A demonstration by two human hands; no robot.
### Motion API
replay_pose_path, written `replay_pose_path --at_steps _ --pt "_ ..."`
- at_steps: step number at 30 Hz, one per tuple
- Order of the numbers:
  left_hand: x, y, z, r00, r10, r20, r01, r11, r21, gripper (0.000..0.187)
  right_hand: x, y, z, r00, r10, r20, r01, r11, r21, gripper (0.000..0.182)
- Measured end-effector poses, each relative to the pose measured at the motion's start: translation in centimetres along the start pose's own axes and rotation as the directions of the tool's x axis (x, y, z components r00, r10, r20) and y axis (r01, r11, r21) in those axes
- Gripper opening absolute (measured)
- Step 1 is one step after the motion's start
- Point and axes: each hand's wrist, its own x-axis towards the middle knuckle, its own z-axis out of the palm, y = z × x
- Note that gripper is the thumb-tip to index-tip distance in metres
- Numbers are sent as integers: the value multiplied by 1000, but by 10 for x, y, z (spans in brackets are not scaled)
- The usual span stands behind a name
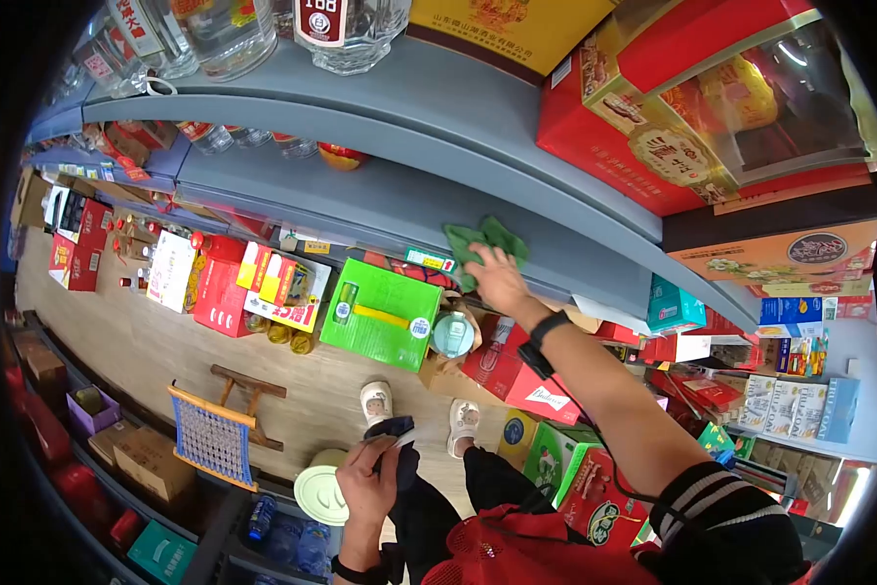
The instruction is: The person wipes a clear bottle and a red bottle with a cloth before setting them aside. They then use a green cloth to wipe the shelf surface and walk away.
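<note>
My right hand [499,281] presses a crumpled green cloth [487,244] onto the grey-blue lower shelf [380,195] near its front edge, with the fingers over the cloth. A black band is around that wrist. My left hand [368,480] is low in front of my body, closed around a small dark object [392,429] with a pale edge; its kind I cannot make out. Just below the cloth stand a bright green box [380,314] and a pale blue-green jar or bottle [453,334].
Glass bottles [229,39] and a red gift box [604,136] stand on the upper shelf. Red cartons [502,361] line the floor by the shelves. A woven-seat stool [214,439] and a pale green lidded bin [321,492] stand on the floor to the left.
</note>
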Motion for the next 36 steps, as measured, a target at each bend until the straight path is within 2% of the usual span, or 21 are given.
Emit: replay_pose_path --at_steps 5,6,8,9,10,11,12,13,15,17,20,21,23,26,27,29,30,31,34,35,36 --pt "41 7 22 994 110 2 -110 994 10 9 -31 47 -2 998 55 15 -56 995 87 33" --pt "51 10 28 990 139 1 -139 990 17 9 -34 62 4 997 63 -49 -51 975 215 33" --pt "74 19 40 998 57 26 -57 998 11 11 -30 90 15 981 98 -170 -10 890 455 33" --pt "85 19 45 998 -6 58 7 1000 -9 12 -25 83 -14 873 461 159 -463 681 567 29" --pt "95 18 52 994 -67 91 70 997 -26 13 -25 84 -29 850 499 170 -435 481 761 30" --pt "106 14 58 979 -141 148 162 976 -143 13 -31 91 -41 822 535 194 -370 244 896 32" --pt "116 8 65 956 -203 214 255 933 -253 13 -39 97 -53 794 564 226 -269 -8 963 33" --pt "123 2 73 946 -214 244 298 873 -387 14 -49 97 -65 803 540 252 -205 -145 968 34" --pt "132 -7 82 914 -239 328 375 807 -456 13 -76 93 -87 826 485 288 -77 -409 909 37" --pt "133 -2 87 885 -255 390 435 754 -492 11 -110 85 -104 838 416 353 -62 -570 819 42" --pt "133 -17 104 922 -175 345 307 874 -376 13 -160 60 -126 853 310 419 -38 -764 644 42" --pt "131 -12 107 959 -73 275 131 971 -199 14 -177 53 -128 857 276 435 -30 -816 578 42" --pt "130 7 113 962 181 204 -221 956 192 15 -206 44 -125 802 264 535 -107 -819 564 43" --pt "147 38 130 922 271 275 -385 693 609 7 -260 52 -87 695 293 657 -192 -805 562 48" --pt "155 56 135 880 331 340 -475 627 618 5 -279 60 -66 653 308 692 -218 -799 561 50" --pt "177 76 154 701 566 433 -694 402 597 7 -308 71 -34 600 454 659 -158 -740 653 46" --pt "186 92 165 648 577 497 -741 326 587 8 -318 72 -26 564 521 640 -134 -707 694 44" --pt "193 108 179 592 582 558 -783 251 569 9 -322 67 -36 552 474 686 -147 -755 640 39" --pt "209 118 233 487 605 629 -855 183 486 12 -333 73 -30 495 674 549 -340 -431 836 31" --pt "209 119 248 465 607 645 -871 181 457 13 -332 73 -36 533 675 510 -339 -382 860 24" --pt "207 119 261 442 608 660 -886 180 427 14 -331 81 -32 574 707 413 -404 -194 894 23"
